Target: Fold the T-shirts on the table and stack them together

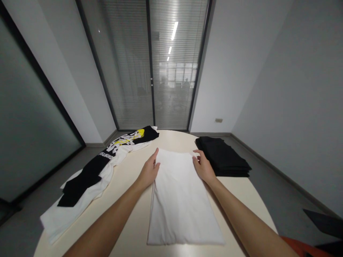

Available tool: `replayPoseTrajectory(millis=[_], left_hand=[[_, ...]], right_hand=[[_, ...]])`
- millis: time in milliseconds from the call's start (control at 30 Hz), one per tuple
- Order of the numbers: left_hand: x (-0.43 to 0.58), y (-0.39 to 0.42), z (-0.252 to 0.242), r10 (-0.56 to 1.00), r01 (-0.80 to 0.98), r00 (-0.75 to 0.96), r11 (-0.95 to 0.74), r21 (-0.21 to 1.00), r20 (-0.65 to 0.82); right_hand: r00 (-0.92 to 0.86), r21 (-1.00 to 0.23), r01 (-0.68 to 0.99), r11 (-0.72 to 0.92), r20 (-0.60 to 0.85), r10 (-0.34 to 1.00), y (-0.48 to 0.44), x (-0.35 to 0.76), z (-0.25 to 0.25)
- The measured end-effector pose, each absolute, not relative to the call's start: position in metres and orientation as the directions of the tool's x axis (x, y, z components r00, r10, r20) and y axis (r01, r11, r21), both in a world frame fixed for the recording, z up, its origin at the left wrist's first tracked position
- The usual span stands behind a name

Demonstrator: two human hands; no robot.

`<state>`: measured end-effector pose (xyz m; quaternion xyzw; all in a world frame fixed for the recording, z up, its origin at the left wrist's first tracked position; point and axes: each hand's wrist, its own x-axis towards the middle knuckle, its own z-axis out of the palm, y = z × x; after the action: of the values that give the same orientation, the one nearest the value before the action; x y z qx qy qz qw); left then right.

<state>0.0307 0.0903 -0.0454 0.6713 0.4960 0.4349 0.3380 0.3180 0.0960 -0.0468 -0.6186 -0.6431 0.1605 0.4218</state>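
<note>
A white folded garment [179,196], probably a T-shirt, lies flat on the table in front of me, with its wider end towards me. My left hand [149,170] is at the garment's far left edge, its thumb and forefinger apart and touching the side. Across from it, my right hand [204,167] rests at the far right edge, fingers loosely bent and spread from the thumb. Light creases run along the cloth. Neither hand appears to lift it; the undersides of the fingers are hidden.
A pale rounded table [128,214] carries everything. Along its left side lie loose white and black garments [88,171], one with a white and yellow print. A stack of folded black garments [225,157] sits right of my right hand. Blinds-covered glass panels [128,71] stand beyond.
</note>
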Motion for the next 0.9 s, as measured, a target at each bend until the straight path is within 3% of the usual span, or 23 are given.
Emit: replayPoseTrajectory(millis=[200, 400, 633, 767, 900], left_hand=[[0.031, 0.092, -0.05, 0.979, 0.223, 0.079, -0.203, 0.953, 0.189], [0.022, 0.082, -0.048, 0.978, 0.366, -0.016, -0.189, 0.911, 0.209], [0.013, 0.074, -0.043, 0.997, 0.457, 0.067, -0.061, 0.888, 0.034], [0.014, 0.07, -0.036, 0.99, 0.358, 0.142, -0.069, 0.931, 0.019], [0.013, 0.07, -0.039, 0.993, 0.293, 0.089, -0.105, 0.951, 0.082]], right_hand=[[0.141, -0.746, 0.645, 0.166, 0.329, 0.934, 0.096, 0.316, -0.045], [0.164, -0.767, 0.611, 0.193, 0.361, 0.918, 0.093, 0.318, -0.049], [0.037, -0.663, 0.699, 0.268, 0.407, 0.913, 0.086, 0.324, -0.057], [0.012, -0.679, 0.671, 0.297, 0.411, 0.911, 0.085, 0.322, -0.056], [0.007, -0.679, 0.656, 0.329, 0.441, 0.897, 0.088, 0.32, -0.052]])
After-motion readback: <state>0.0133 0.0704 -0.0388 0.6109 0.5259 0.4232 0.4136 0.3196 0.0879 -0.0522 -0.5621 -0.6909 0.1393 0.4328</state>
